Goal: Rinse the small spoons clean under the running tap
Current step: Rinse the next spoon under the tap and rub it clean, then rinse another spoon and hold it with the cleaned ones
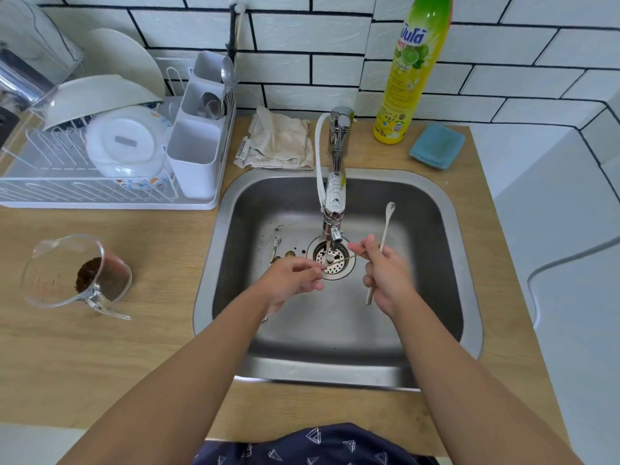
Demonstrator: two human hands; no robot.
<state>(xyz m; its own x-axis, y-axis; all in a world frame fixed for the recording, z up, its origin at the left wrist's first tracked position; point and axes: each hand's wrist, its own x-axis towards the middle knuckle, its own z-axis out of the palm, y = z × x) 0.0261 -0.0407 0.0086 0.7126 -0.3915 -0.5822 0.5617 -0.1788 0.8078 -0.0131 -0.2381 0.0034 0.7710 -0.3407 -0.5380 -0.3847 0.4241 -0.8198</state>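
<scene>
Over the steel sink [436, 209], water runs from the chrome tap [332, 229] onto the drain strainer [335, 263]. A thin gold spoon [339, 260] lies across the stream, pinched at one end by my left hand [292, 280] and at the other by the fingertips of my right hand [385, 273]. My right hand also grips a long white spoon [385, 226], its bowl pointing up and away. A small silver spoon [275, 246] lies on the sink floor left of the drain, among dark coffee specks.
A glass measuring jug [77, 273] with coffee grounds stands on the wooden counter at the left. Behind it is a dish rack [100, 193] with bowls and a cutlery caddy [198, 152]. A cloth [278, 142], yellow soap bottle [412, 72] and blue sponge [436, 146] sit behind the sink.
</scene>
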